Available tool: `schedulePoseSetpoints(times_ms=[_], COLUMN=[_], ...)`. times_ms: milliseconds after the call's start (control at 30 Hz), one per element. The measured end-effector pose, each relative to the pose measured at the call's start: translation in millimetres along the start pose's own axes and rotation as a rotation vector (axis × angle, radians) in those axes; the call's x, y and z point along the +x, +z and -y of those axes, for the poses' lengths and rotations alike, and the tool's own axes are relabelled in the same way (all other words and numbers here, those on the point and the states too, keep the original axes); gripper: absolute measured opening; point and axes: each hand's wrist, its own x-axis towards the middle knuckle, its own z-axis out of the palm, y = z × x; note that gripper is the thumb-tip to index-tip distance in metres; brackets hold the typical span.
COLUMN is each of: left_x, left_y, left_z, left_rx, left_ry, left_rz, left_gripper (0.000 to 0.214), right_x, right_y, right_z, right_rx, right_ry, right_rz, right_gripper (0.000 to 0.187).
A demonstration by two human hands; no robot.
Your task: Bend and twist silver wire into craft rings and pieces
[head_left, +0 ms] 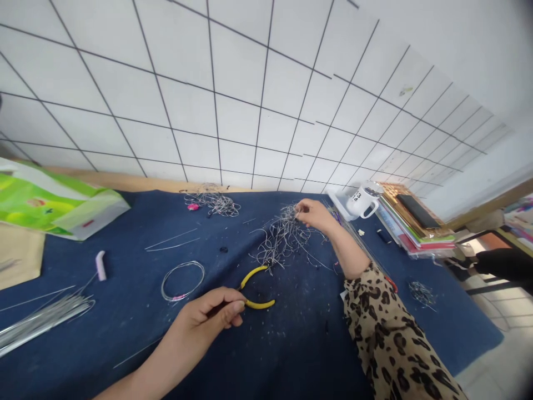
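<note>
My left hand [222, 314] pinches a pair of pliers with yellow handles [260, 305] near its head, the spread handles pointing away to the right. Farther back, the fingers of my right hand [312, 214] are closed on the upper end of a tangled heap of thin metal wire [283, 236]. Which strands they grip is too fine to tell. Left of the pliers lies a coiled wire ring [183, 280] with a pink mark on it. Two straight wire pieces [172, 244] rest behind that ring.
A dark blue cloth [291, 344] covers the table. Another wire tangle [216, 203] with a pink piece lies by the wall. At left are a wire bundle [45, 319] and a green bag [54, 200]. A white mug [362, 203] and stacked books [412, 222] stand right; a small wire clump [422, 294] lies nearer.
</note>
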Motion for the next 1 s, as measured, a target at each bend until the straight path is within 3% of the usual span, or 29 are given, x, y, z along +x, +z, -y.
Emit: schedulePoseSetpoints(times_ms=[167,467,733,1000], left_x=[-0.7,-0.7,-0.1,0.8], left_y=[-0.5,1.3,0.9,0.6], left_z=[-0.4,-5.0,-2.1,-1.7], left_rx=[0.004,-0.008,-0.016,-0.017], left_ry=[0.011,0.003,0.017,0.032], left_rz=[0.004,-0.014,0.004,-0.003], left_gripper=[0.026,0.025,0.025,0.024], right_x=[-5.8,-5.7,-2.6,-3.2], right_y=[-25.7,-39.3,-43.7,-50.6], right_z=[-3.7,-17.5,-36.6,-45.9], right_rx=[0.162,0.286,0.16,-0.115], right_ry=[0.013,-0.018,-0.027,-0.025], right_rz=[-0.141,-0.348,-0.411,-0.499], right_gripper=[0.021,0.039,0.031,0.022])
